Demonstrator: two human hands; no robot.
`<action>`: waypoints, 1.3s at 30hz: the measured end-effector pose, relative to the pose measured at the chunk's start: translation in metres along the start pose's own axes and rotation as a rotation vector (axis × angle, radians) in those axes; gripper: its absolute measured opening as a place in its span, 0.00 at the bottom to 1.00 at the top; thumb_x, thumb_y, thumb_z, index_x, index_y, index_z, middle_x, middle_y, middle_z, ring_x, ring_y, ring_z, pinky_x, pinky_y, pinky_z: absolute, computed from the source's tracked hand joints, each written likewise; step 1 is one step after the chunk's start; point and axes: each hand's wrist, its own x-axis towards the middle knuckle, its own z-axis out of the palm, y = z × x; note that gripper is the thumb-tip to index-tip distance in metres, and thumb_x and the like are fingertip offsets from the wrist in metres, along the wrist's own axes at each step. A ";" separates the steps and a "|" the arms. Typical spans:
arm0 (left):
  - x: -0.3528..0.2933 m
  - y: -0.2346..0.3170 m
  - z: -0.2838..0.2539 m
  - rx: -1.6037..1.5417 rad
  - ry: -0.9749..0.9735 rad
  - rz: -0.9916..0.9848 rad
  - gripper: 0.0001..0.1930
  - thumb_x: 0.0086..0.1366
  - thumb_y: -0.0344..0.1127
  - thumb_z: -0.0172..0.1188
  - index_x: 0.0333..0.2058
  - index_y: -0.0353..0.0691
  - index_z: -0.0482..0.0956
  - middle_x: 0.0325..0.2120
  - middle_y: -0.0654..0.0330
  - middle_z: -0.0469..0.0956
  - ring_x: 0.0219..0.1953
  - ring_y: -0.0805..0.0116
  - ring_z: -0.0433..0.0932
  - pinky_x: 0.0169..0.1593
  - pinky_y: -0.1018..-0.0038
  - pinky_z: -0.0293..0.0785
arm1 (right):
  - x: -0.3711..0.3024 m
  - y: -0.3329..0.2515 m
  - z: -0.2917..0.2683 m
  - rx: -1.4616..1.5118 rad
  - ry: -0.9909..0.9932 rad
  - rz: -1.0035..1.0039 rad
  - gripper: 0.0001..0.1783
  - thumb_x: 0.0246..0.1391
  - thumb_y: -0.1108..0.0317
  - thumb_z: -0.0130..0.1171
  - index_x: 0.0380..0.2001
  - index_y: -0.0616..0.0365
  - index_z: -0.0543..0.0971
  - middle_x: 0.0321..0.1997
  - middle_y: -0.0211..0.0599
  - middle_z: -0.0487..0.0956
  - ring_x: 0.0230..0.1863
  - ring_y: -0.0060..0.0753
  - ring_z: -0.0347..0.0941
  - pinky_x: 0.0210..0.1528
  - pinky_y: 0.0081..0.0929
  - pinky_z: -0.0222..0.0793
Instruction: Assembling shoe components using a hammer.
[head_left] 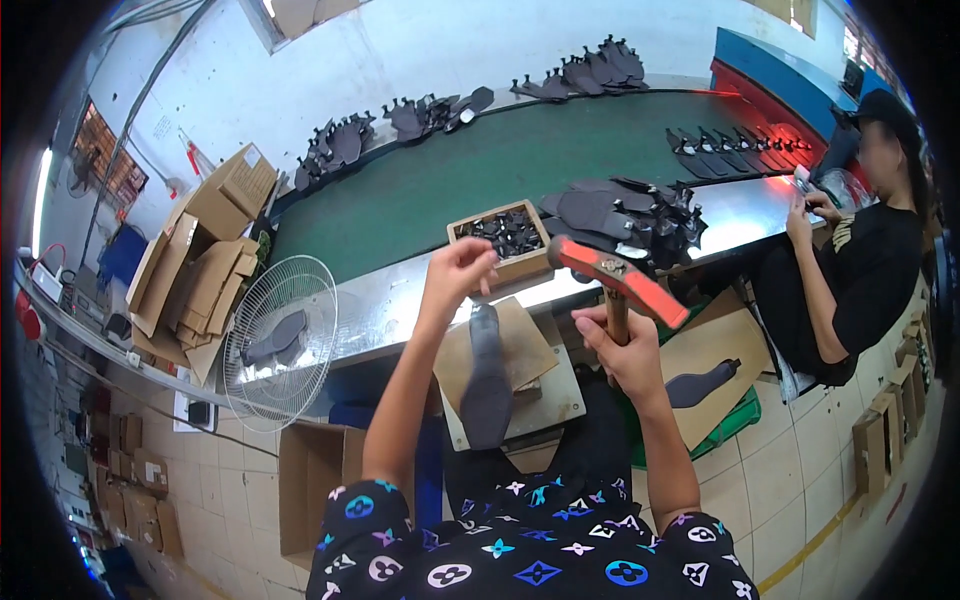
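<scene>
Head view. Right hand (625,352): fingers clamped round the wooden handle of a hammer (618,278), raised in front of the body. The hammer's red-orange head points across the frame, above and slightly right of the fist, over the near edge of the metal bench (390,300).

Left hand (457,272): raised, fingertips pinched together just beside the small wooden box (510,243); whether anything sits between the fingertips cannot be told. The box holds small dark pieces and rests on the bench edge, touching or nearly touching the fingers.

Dark shoe sole (487,380): lies lengthwise on a tan work block (520,370), directly below the left hand and left of the right fist; neither hand touches it. A second dark sole piece (700,383) lies on a board to the right of the right forearm.

Surroundings: green conveyor belt (480,170) with batches of dark uppers (600,215); a white fan (280,340) at left; flattened cardboard boxes (200,260); another person (860,250) in black seated at right.
</scene>
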 end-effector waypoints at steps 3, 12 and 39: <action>-0.079 0.041 0.024 -0.248 0.046 -0.018 0.10 0.66 0.28 0.62 0.42 0.28 0.79 0.31 0.56 0.82 0.29 0.72 0.80 0.27 0.78 0.76 | 0.006 -0.027 0.025 0.112 -0.134 0.098 0.15 0.58 0.65 0.67 0.45 0.62 0.82 0.28 0.28 0.81 0.16 0.09 0.62 0.17 0.13 0.53; -0.157 0.088 0.040 0.530 0.202 0.462 0.09 0.60 0.21 0.64 0.40 0.31 0.81 0.35 0.58 0.79 0.29 0.74 0.80 0.27 0.79 0.76 | -0.013 -0.038 0.061 0.173 -0.310 0.084 0.17 0.57 0.66 0.68 0.45 0.66 0.81 0.30 0.31 0.80 0.14 0.11 0.64 0.14 0.12 0.54; -0.064 -0.096 -0.006 0.564 0.235 0.148 0.18 0.57 0.42 0.70 0.41 0.37 0.83 0.36 0.47 0.83 0.39 0.49 0.80 0.46 0.61 0.74 | 0.070 0.059 0.080 -0.213 -0.348 0.085 0.14 0.58 0.66 0.65 0.44 0.62 0.81 0.19 0.21 0.72 0.16 0.10 0.64 0.17 0.15 0.56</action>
